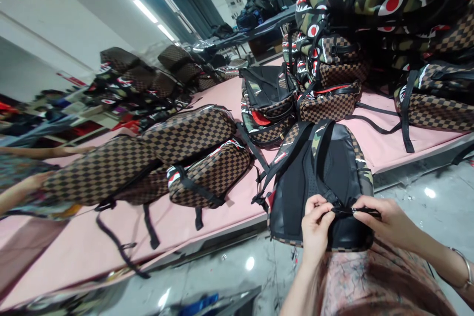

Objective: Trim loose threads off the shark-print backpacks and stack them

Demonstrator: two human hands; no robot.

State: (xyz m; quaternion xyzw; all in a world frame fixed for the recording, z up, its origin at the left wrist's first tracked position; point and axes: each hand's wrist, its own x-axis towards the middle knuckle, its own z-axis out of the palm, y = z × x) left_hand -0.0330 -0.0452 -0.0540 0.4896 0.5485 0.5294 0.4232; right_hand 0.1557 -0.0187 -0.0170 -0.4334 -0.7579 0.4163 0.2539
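Observation:
A backpack [292, 192] with a black padded back, checkered edging and camouflage sides lies in front of me, its back panel and shoulder straps [322, 158] facing up. Over its lower part, my left hand [316, 219] pinches one end of a short black strap. My right hand [381, 217] pinches the same dark strap [344, 211] a little further right. Whether a buckle sits between the fingers is too small to tell. The backpack's lower end rests against my patterned clothing [381, 276].
Checkered backpacks [192, 133] lie on the pink-covered table [237, 212] to the left, where another person's hands [33, 182] touch one. Camouflage shark-face backpacks [370, 5] are piled high at the back right. Loose straps [122, 247] hang over the table's front edge.

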